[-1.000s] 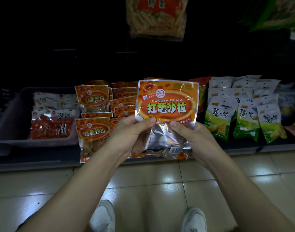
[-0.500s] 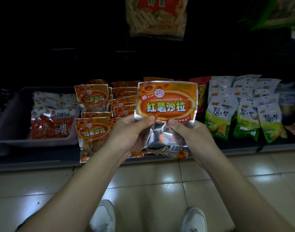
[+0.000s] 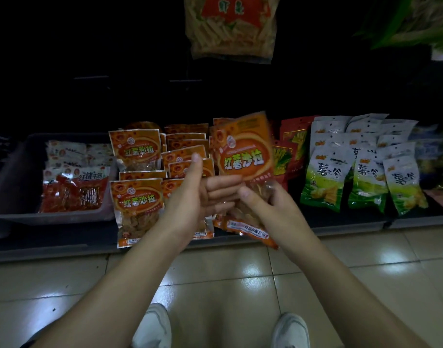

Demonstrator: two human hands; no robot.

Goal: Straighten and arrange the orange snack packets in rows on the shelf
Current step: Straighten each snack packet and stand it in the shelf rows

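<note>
Above the shelf edge, the right hand is gripping a tilted orange snack packet; the left hand, fingers straight, thumb raised, is touching it. At shelf left, a grey tub is holding red packets.

Both hands meet at the tilted orange packet

The right hand grips the packet's lower half, thumb across its front and fingers curled behind. The left hand lies just left of the packet, fingers straight and together, reaching sideways to its lower half, thumb raised. Both forearms are bare and stretch forward below it.
</note>
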